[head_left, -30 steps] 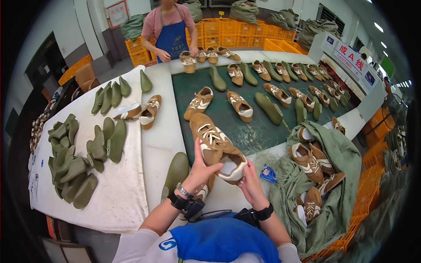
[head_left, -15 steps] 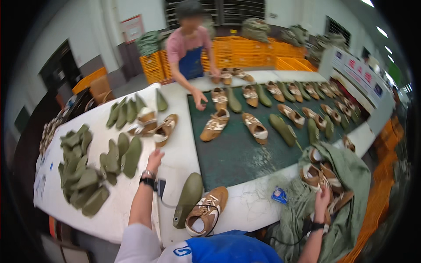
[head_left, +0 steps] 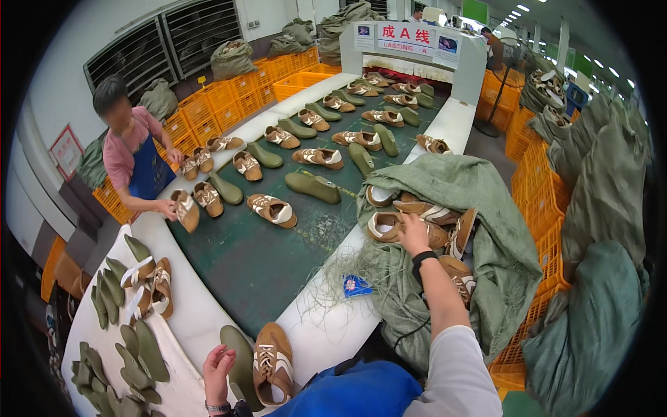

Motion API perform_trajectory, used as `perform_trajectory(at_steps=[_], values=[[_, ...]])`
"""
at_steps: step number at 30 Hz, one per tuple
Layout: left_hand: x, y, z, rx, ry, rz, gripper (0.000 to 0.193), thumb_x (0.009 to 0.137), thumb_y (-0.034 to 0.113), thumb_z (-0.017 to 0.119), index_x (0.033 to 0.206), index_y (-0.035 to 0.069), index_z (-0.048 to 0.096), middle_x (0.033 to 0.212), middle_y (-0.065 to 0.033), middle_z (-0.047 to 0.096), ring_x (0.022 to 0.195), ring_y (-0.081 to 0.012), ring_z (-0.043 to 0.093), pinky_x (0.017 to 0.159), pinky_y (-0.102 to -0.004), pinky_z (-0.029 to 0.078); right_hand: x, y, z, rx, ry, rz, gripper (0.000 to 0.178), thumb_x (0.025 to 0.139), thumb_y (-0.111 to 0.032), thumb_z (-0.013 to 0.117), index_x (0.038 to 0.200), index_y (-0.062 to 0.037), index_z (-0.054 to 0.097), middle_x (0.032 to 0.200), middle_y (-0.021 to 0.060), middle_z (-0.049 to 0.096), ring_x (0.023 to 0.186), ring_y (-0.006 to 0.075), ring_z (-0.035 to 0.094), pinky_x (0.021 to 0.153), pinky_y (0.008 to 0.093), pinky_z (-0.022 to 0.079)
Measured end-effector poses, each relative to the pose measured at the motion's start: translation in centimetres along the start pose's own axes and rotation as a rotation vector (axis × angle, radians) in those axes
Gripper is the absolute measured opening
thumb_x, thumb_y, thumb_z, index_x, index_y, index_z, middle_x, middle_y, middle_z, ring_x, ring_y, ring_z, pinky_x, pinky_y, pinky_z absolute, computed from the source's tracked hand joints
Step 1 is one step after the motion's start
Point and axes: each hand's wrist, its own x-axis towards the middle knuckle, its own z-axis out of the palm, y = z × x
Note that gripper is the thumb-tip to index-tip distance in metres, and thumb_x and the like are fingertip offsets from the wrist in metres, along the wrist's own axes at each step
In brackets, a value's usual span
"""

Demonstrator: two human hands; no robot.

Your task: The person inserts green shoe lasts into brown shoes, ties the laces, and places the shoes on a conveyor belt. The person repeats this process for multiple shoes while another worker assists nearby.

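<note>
My right hand [head_left: 415,235] reaches into an olive woven sack [head_left: 479,187] at the right, its fingers closed on a brown-and-white sneaker [head_left: 384,226] among several others. At the lower left, my left hand [head_left: 218,368] is empty, its fingers loosely bent and apart. Beside it, a dark green shoe last [head_left: 239,361] lies against a tan sneaker [head_left: 272,361] with white laces on the white table edge. Across the belt, a co-worker's hand [head_left: 167,208] holds another brown sneaker [head_left: 185,210].
A dark green conveyor belt [head_left: 243,264] carries several sneakers and lasts toward a white machine [head_left: 424,69]. Loose lasts [head_left: 149,351] and sneakers [head_left: 162,286] lie on the left table. A blue packet [head_left: 356,285] sits by tangled threads. Orange crates [head_left: 538,257] and sacks [head_left: 590,306] line the right.
My view has swung to the right. My left hand has drawn back toward the nearby last and sneaker. My right hand stays at the sack's shoes. The co-worker now holds a sneaker.
</note>
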Motion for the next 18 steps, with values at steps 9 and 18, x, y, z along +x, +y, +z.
perform_trajectory(at_steps=[9,18], values=[[-1.3,2.4,4.7,0.117,-0.248,0.136,0.033,0.088,-0.001,0.054,0.120,-0.004,0.052,0.106,-0.0126,0.064,0.100,-0.0176,0.061,0.089,-0.0282,0.047,-0.6,-10.1,4.6,0.354,-0.382,0.242,0.032,0.080,-0.028,0.062,0.102,-0.0043,0.063,0.101,0.0199,0.064,0.097,0.0370,0.060,0.082,0.0448,0.049],[1.2,2.1,7.6,-0.084,-0.243,0.060,0.062,0.090,0.010,0.058,0.142,0.004,0.026,0.137,-0.0154,0.040,0.123,-0.0201,0.044,0.100,-0.0327,0.040,-10.8,-24.2,-7.7,0.701,-0.320,-0.594,0.012,0.074,-0.013,0.057,0.082,-0.0046,0.059,0.070,0.0154,0.057,0.074,0.0349,0.056,0.079,0.0468,0.043]])
